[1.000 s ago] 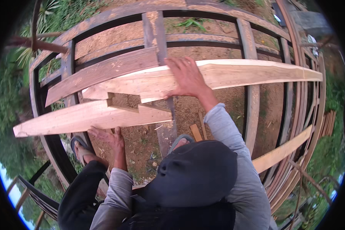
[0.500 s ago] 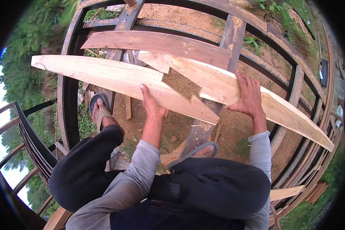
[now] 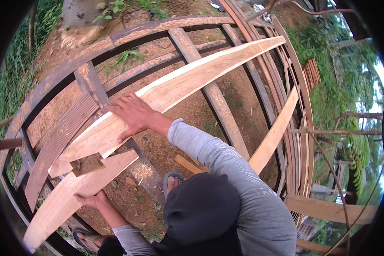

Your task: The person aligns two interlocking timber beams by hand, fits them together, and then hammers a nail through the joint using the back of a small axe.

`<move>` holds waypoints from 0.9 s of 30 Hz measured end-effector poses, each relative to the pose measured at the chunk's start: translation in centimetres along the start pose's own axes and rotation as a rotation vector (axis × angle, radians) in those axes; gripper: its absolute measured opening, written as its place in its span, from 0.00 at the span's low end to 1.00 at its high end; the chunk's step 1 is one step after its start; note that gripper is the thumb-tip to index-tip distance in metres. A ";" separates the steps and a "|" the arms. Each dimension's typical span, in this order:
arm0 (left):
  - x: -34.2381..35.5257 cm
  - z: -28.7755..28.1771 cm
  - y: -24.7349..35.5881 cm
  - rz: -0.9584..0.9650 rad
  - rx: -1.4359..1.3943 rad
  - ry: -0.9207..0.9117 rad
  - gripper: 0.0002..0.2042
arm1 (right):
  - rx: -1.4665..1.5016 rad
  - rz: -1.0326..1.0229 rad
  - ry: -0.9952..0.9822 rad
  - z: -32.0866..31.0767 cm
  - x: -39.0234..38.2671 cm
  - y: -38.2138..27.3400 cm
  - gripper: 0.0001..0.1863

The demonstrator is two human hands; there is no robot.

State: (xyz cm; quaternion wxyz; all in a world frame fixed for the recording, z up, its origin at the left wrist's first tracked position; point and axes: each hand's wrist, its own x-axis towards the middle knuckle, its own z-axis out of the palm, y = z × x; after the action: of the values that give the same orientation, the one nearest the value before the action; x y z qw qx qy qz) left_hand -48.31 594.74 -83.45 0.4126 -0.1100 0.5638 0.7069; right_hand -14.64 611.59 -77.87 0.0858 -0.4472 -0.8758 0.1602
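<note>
My right hand grips a long pale plank across its width, fingers over the top and thumb at the lower edge. My left hand holds a shorter pale plank from below, thumb along its edge. The two planks meet at stepped, notched ends, with a gap between the cuts. Behind them a reddish-brown grooved board lies across a dark frame member. Both planks lie over the slatted frame.
The curved wooden frame stands over dirt and shavings. A loose pale board and several long strips lie along the right. A scrap lies below. My feet are among the frame members, near greenery and thin poles.
The view has swung toward the right end of the long plank, so the boards now slant up to the right. My hands still hold both planks, and the notched ends have shifted slightly.
</note>
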 end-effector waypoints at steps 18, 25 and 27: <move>-9.8 6.5 -2.7 -0.099 0.027 -0.044 0.43 | -0.002 0.098 0.040 0.7 -0.3 0.1 0.48; -10.8 0.9 -5.6 -0.283 0.007 0.014 0.52 | 0.014 0.127 0.022 -1.2 -3.1 -3.9 0.36; -8.6 -1.9 -5.0 -0.220 0.084 -0.052 0.54 | 0.008 0.095 0.035 -0.3 -1.9 -5.3 0.33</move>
State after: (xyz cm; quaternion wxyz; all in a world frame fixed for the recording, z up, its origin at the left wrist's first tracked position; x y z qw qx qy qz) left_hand -39.90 589.21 -82.28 0.5064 -0.1354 0.5668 0.6356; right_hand -17.41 607.18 -75.67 0.0951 -0.4908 -0.8512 0.1596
